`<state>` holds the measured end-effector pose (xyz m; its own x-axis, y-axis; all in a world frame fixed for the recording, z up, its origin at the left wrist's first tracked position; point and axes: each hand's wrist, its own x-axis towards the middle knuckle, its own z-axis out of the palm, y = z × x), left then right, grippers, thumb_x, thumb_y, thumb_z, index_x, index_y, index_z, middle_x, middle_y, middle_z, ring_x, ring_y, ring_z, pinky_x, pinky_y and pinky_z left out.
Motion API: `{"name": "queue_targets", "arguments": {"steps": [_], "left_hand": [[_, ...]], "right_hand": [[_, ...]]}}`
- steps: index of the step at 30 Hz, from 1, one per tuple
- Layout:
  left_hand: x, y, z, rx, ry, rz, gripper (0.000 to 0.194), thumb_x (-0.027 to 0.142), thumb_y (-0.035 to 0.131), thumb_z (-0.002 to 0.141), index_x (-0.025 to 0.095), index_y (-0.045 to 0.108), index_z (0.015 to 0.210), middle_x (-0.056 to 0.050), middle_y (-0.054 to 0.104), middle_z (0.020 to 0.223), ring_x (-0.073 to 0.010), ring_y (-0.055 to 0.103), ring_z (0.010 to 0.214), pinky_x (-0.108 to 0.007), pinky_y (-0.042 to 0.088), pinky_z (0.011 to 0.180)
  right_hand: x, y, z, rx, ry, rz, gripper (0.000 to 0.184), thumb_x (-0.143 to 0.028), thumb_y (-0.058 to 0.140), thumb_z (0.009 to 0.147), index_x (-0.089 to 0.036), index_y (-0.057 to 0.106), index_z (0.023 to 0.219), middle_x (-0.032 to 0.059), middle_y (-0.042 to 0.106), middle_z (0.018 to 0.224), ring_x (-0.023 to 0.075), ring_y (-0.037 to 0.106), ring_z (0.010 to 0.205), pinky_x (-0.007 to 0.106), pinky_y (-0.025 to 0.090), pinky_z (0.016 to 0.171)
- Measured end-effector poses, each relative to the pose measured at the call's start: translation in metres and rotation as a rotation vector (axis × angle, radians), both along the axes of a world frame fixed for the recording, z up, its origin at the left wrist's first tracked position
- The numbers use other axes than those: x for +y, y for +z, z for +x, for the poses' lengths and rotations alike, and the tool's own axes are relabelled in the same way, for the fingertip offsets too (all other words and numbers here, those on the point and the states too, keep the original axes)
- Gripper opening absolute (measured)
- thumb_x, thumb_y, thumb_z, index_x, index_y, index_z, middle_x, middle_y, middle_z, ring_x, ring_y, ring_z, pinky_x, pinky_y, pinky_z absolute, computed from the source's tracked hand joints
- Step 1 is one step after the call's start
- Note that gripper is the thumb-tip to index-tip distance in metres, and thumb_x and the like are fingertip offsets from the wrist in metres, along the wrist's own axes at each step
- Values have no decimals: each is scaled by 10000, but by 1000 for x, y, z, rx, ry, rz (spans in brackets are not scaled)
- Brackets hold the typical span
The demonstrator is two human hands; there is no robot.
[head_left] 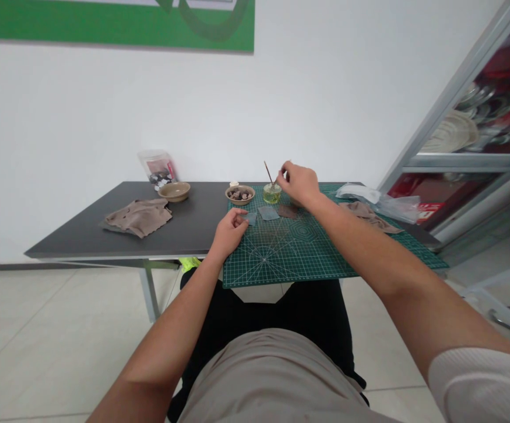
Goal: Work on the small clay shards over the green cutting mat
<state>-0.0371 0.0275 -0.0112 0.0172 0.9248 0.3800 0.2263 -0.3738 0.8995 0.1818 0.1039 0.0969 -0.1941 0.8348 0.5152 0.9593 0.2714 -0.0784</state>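
Resting at the edge of a small grey sheet [250, 219] near the centre of the frame, the left hand [231, 231] probably serves to steady it; whether its fingers clamp the sheet cannot be told. The right hand [301, 183], fingers bent, is beside the jar [271, 195], right of centre; its grip cannot be determined. Jar and bowl [240, 202] line the far side, presumably for two-handed reach.

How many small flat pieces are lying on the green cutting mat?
3: a bluish piece at the fingers of the left hand, a grey-blue piece to its right, and a brown piece farther right. Others may be hidden.
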Motion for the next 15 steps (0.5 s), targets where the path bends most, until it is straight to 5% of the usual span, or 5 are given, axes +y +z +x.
{"name": "queue_targets", "arguments": {"steps": [6, 15], "left_hand": [[1, 0, 1, -32, 3, -9, 250, 254, 619, 773, 184, 586, 1011, 59, 506, 632, -103, 457, 559, -229, 359, 573], [3, -3, 1, -39, -14, 11, 232, 226, 585, 787, 180, 581, 1014, 56, 515, 631, -108, 471, 562, -235, 368, 573]], "right_hand": [[1, -5, -57, -99, 392, -85, 303, -267, 430, 955, -172, 633, 1160, 119, 678, 1139, 231, 613, 1029, 320, 426, 881], [41, -37, -91, -140, 260, -350, 339, -264, 459, 936, -168, 669, 1184, 148, 678, 1203, 259, 632, 1103, 333, 462, 928]]}}
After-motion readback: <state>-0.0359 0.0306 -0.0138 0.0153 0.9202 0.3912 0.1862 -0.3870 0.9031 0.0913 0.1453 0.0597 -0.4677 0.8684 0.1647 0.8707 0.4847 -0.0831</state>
